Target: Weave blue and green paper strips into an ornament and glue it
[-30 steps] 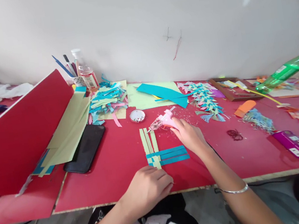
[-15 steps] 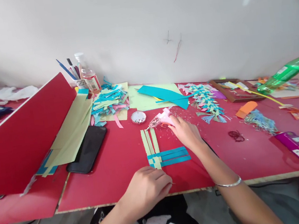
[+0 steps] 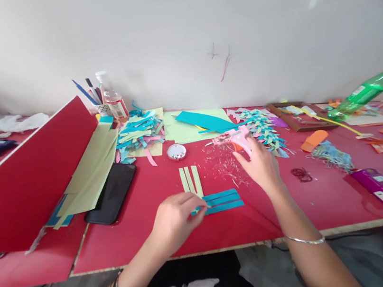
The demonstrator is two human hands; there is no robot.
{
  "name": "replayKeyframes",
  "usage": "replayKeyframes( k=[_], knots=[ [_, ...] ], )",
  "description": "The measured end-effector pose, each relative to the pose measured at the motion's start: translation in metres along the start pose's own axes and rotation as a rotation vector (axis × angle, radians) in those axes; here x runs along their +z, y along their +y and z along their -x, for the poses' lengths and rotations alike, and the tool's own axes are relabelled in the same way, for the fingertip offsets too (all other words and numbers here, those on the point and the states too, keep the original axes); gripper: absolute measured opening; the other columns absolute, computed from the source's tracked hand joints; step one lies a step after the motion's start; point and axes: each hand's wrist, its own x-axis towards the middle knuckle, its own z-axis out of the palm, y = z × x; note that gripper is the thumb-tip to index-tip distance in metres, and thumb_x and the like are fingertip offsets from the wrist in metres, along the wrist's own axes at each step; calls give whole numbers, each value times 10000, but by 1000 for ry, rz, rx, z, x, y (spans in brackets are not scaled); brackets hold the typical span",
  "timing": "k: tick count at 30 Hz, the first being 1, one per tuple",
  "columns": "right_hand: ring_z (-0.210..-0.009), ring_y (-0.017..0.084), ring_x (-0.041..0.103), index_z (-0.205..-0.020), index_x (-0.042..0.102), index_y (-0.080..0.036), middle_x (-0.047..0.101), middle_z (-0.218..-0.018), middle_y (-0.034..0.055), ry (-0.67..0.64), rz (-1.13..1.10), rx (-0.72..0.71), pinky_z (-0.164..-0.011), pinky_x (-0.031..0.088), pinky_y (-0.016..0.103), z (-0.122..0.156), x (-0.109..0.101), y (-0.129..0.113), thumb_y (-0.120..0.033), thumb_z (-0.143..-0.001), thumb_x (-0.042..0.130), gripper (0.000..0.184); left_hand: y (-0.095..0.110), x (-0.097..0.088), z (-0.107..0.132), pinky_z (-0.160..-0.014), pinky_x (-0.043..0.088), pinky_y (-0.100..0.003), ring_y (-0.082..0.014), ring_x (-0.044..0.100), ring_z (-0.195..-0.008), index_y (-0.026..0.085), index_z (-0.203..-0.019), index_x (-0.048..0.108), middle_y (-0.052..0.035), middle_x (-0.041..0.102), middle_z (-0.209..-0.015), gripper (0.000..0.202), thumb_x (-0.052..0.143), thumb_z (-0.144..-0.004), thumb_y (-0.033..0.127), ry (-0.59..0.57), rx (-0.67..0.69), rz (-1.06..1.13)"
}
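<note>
My right hand (image 3: 261,164) grips the handle of a pink hot glue gun (image 3: 236,138), whose nozzle points left above the red table. Low over the woven joint of the paper strips is my left hand (image 3: 179,217), thumb and finger pinched together; what lies between them, if anything, is too small to make out. Light green strips (image 3: 190,179) stretch away from me, while blue strips (image 3: 223,199) run out to the right. The left hand hides much of the corner where they cross. A small round white dish (image 3: 177,152) with dark bits sits beyond the strips.
A black phone (image 3: 111,194) and a leaning red board (image 3: 38,180) stand to the left. Cut paper strips (image 3: 141,132) are heaped at the back by a bottle (image 3: 112,97). On the right are a green bottle (image 3: 367,91) and a purple case (image 3: 380,187).
The glue gun has moved right in my right hand, away from the light green strips. My left hand has moved forward from the table's near side onto the woven corner.
</note>
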Motion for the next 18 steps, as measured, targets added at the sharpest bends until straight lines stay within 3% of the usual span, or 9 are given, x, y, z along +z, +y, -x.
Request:
replayKeyframes(
  k=[3, 5, 9, 18],
  knots=[
    [-843, 262, 558, -1184, 421, -121, 584, -1029, 156, 22, 17, 79, -609, 398, 304, 6, -2, 18, -469, -780, 433, 533, -17, -5, -18, -617, 435, -200, -115, 589, -711, 198, -802, 609, -3, 643, -793, 166, 458, -817, 265, 71, -135, -33],
    [-830, 262, 561, -1170, 434, -118, 593, -1008, 154, 25, 27, 127, -603, 392, 301, 12, 0, 28, -475, -771, 439, 536, -30, -7, -26, -634, 448, -215, -127, 595, -747, 195, -928, 592, -23, 635, -882, 202, 432, -826, 264, 112, -230, -62],
    [-801, 252, 565, -1154, 447, -128, 602, -974, 146, -15, 42, 205, -590, 381, 295, 30, 9, 44, -477, -763, 428, 524, -47, -8, -24, -640, 464, -238, -145, 598, -788, 193, -1083, 508, -42, 603, -986, 289, 430, -808, 230, 102, -347, -131],
    [-763, 240, 550, -1147, 450, -108, 588, -932, 142, -164, 86, 346, -601, 380, 303, 63, 25, 66, -485, -779, 378, 531, -54, 2, -2, -775, 461, -282, -167, 544, -932, 195, -1084, 516, -54, 570, -1038, 285, 359, -859, 274, -146, -94, -224]
  ],
)
